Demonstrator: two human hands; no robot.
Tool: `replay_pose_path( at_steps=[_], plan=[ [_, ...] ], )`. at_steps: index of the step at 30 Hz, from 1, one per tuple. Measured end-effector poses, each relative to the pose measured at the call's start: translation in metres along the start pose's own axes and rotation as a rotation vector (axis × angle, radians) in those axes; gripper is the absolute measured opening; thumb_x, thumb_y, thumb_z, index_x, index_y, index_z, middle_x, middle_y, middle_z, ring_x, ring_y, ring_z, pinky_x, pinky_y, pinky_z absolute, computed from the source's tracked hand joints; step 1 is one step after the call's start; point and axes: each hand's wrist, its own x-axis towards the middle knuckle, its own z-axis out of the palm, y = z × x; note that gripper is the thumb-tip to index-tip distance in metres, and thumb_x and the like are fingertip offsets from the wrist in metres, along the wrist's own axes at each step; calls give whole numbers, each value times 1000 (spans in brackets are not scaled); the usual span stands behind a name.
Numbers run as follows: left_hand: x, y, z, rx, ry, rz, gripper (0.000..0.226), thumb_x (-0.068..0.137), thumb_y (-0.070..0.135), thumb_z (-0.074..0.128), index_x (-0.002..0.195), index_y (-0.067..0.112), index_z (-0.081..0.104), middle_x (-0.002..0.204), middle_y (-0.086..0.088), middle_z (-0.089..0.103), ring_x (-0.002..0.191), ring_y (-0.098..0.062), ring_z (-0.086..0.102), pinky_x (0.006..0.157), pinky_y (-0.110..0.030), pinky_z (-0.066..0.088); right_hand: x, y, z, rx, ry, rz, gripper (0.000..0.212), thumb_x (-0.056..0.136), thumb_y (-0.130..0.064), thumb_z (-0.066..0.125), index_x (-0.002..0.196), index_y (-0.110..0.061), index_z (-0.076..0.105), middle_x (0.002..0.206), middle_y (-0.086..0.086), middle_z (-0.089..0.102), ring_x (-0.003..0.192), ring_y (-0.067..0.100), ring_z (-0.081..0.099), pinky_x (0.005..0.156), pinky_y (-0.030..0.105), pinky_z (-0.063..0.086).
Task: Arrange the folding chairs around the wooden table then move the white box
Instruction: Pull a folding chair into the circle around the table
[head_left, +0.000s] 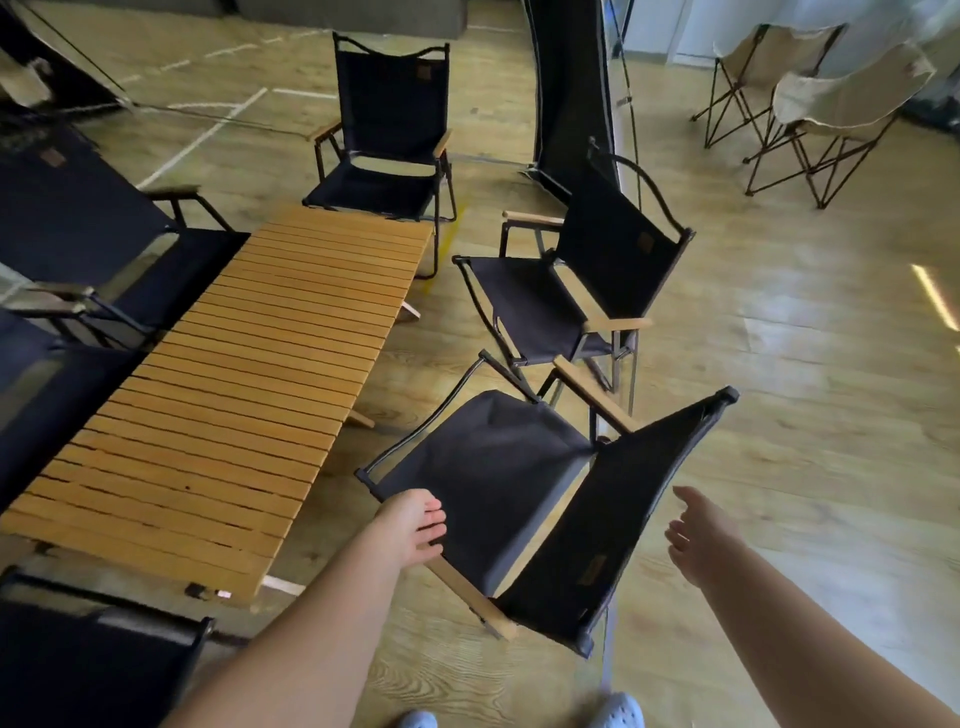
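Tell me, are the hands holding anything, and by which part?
The left hand grips the near chair by the front end of its wooden armrest. The right hand is open in the air, holding nothing.

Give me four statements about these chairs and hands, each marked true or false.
1. The left hand holds the nearest chair at its armrest. True.
2. The right hand grips that chair's backrest. False: it is open in the air beside the backrest, touching nothing.
3. The far chair stands at a short end of the wooden table. True.
4. The beige chairs stand against the table. False: they stand apart from it, far to the right.
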Motion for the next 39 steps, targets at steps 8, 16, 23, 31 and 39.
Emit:
replay_pose_path(
  at_steps=[8, 16, 23, 31, 39],
  plan=[
    [7, -20, 115, -113, 29, -30, 36, 101, 19, 43, 133, 5, 50, 134, -12, 57, 122, -29, 55, 89, -45, 49, 54, -76, -40, -82, -66, 4, 44, 82, -38, 68, 108, -7, 50, 95, 9, 50, 82, 21, 57, 73, 30, 45],
    [8, -31, 170, -229, 43, -34, 39, 100, 17, 45, 137, 4, 48, 135, -13, 56, 121, -30, 55, 88, -45, 49, 95, -136, -53, -159, -110, -66, 63, 85, -43, 64, 130, -4, 46, 114, 10, 49, 103, 22, 52, 86, 32, 42],
    [21, -4, 196, -370, 98, 3, 37, 100, 15, 44, 134, 2, 49, 133, -15, 56, 120, -31, 54, 87, -46, 49, 122, -174, -34, -243, -95, -92, 44, 84, -45, 67, 104, -9, 52, 104, 8, 56, 98, 19, 57, 82, 29, 48],
    [31, 35, 249, -487, 95, 7, 42, 101, 17, 41, 140, 2, 44, 139, -15, 52, 128, -30, 50, 93, -45, 45, 153, -220, -24, -403, -227, 1, 21, 86, -23, 67, 91, -5, 58, 75, 12, 55, 64, 21, 56, 46, 26, 41],
    [9, 53, 281, -583, 177, 35, 38, 101, 19, 42, 135, 3, 50, 135, -13, 55, 123, -30, 53, 99, -47, 45, 182, -255, -20, -677, -426, -30, 4, 91, -2, 54, 89, -5, 52, 82, 11, 54, 68, 20, 55, 43, 19, 51]
  ],
)
